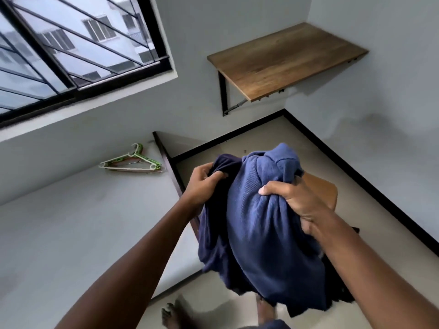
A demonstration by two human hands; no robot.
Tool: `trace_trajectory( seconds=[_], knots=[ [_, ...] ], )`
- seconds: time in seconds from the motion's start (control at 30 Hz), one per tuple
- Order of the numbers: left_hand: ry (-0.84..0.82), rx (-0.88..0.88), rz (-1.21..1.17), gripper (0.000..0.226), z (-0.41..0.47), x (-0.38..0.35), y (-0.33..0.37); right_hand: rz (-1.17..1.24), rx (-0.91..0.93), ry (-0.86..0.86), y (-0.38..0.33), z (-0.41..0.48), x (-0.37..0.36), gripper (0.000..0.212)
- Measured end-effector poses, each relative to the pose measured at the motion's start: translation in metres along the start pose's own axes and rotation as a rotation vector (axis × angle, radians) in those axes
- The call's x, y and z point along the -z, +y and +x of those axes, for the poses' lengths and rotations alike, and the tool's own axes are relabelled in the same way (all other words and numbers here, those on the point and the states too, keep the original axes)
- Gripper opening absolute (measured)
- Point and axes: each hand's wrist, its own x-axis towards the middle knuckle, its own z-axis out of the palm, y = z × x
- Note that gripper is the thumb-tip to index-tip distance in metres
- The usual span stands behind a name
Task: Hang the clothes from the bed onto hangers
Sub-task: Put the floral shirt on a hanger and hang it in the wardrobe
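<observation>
A bunched blue garment hangs in the air in front of me, with a darker navy cloth on its left side. My left hand grips the navy cloth near its top edge. My right hand clutches a fistful of the lighter blue fabric. The bundle hangs over the corner of the bed, whose sheet is pale grey. Green and white plastic hangers lie stacked at the far end of the bed by the wall, well away from both hands.
A wooden wall-mounted shelf juts from the far corner. A brown wooden stool stands behind the bundle, mostly hidden. A barred window fills the upper left. Pale floor with black skirting runs right. My bare feet show below.
</observation>
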Motion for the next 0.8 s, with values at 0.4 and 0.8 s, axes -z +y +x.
trace_trajectory(
  seconds=[0.4,0.8],
  knots=[
    [0.271,-0.191,-0.062,0.015,-0.004,0.308,0.049,0.15,0.038,-0.214,-0.034,0.052,-0.31,0.032],
    [0.195,0.408,0.493,0.027,0.057,0.469,-0.202,-0.558,-0.265,-0.212,0.194,0.216,-0.453,0.066]
  ],
)
